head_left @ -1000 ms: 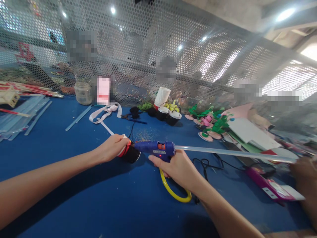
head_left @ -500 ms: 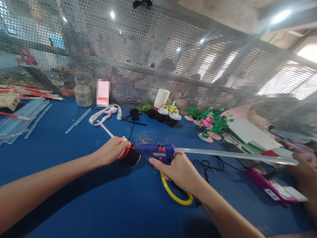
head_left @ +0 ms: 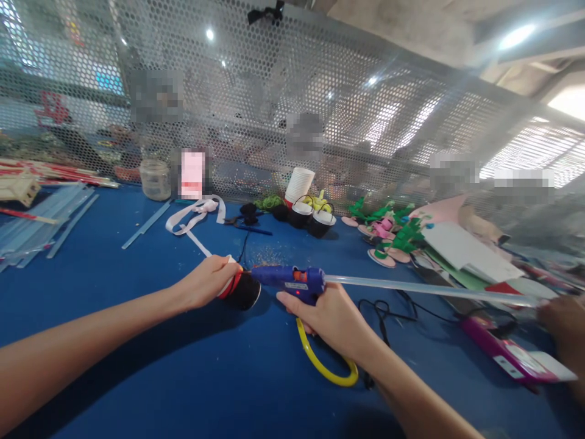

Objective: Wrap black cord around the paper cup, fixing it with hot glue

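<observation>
My left hand (head_left: 205, 280) is closed around a small paper cup (head_left: 244, 291) wrapped in black and red yarn, tipped on its side. A white ribbon (head_left: 197, 242) and a black strand run from the cup area back across the table. In my right hand (head_left: 329, 311) is a blue hot glue gun (head_left: 287, 280), its red light lit. Its nozzle points left and meets the cup's side by my left fingers; whether glue is coming out cannot be made out. A long clear glue stick (head_left: 411, 286) sticks out of the gun's back.
Two black-and-white mini buckets (head_left: 321, 223) and stacked white cups (head_left: 300, 183) stand at the back. A purple power strip (head_left: 496, 350), paper sheets (head_left: 466, 247) and green craft plants (head_left: 402, 235) lie right. Glue sticks (head_left: 68, 213) and a jar (head_left: 155, 180) are left. Another person's hand (head_left: 564, 317) is at far right.
The view has shifted slightly. My hands, the cup and the glue gun keep nearly the same places. The other person's hand at the far right has moved a little.
</observation>
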`<state>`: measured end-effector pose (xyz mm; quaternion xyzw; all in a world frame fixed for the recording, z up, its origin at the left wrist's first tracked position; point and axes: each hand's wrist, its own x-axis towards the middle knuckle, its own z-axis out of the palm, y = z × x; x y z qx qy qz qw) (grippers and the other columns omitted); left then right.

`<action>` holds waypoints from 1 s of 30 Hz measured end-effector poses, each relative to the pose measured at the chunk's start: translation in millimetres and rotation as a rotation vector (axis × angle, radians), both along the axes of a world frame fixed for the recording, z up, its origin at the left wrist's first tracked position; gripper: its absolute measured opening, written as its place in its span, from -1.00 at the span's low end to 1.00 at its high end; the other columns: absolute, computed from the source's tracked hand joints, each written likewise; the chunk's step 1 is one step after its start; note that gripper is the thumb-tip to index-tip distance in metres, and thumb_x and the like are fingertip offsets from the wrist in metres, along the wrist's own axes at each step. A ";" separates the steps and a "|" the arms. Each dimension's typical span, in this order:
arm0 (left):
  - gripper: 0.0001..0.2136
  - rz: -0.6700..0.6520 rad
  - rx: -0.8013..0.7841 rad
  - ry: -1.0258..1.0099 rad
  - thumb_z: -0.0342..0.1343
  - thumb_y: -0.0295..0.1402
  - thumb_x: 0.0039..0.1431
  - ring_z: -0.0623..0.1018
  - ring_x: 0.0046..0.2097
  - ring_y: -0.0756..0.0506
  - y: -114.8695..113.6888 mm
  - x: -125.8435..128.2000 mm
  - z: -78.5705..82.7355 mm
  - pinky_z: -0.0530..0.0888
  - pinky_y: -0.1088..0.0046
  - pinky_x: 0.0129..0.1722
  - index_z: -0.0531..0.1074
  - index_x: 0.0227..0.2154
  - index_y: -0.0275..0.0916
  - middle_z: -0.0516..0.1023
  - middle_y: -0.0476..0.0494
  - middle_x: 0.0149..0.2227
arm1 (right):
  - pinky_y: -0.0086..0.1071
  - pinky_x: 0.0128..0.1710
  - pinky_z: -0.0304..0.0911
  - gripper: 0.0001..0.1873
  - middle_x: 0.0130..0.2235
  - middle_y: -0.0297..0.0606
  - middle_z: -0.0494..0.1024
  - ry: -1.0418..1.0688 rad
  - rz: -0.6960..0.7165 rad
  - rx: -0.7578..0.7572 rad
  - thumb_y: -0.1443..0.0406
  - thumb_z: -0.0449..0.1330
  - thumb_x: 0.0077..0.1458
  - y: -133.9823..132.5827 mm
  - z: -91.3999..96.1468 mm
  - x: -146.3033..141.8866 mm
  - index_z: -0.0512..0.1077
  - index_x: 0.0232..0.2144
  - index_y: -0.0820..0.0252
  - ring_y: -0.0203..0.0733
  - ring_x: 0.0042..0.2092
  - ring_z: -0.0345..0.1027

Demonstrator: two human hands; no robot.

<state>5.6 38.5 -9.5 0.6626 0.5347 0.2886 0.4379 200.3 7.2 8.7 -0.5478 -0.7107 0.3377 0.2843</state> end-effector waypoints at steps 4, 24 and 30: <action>-0.77 -0.015 0.009 0.002 -0.20 -0.28 -0.02 0.08 -0.60 0.06 1.1 -0.3 -0.8 0.08 0.52 -0.60 0.17 -0.68 -0.26 0.09 0.10 -0.68 | -0.51 -0.70 0.11 -0.71 -0.80 -0.45 0.20 -0.021 0.008 0.008 0.14 0.07 -0.11 -0.6 1.3 1.1 0.29 -0.66 0.24 -0.40 -0.73 0.09; -0.78 -0.001 -0.023 -0.006 -0.19 -0.31 -0.05 0.07 -0.62 0.07 -1.2 2.7 6.3 0.03 0.52 -0.62 0.16 -0.71 -0.26 0.07 0.10 -0.71 | -0.48 -0.65 0.14 -0.74 -0.71 -0.38 0.33 -0.141 0.038 0.142 0.15 0.06 -0.10 -5.7 -4.1 -0.6 0.34 -0.61 0.22 -0.33 -0.66 0.19; -0.75 0.037 -0.018 0.011 -0.20 -0.29 -0.05 0.08 -0.62 0.06 -0.1 2.6 4.5 0.03 0.52 -0.62 0.17 -0.72 -0.26 0.09 0.09 -0.71 | -0.42 -0.46 0.20 -0.80 -0.50 -0.30 0.46 -0.204 0.138 0.323 0.19 0.06 -0.09 -9.7 -4.5 -2.6 0.39 -0.50 0.19 -0.27 -0.51 0.28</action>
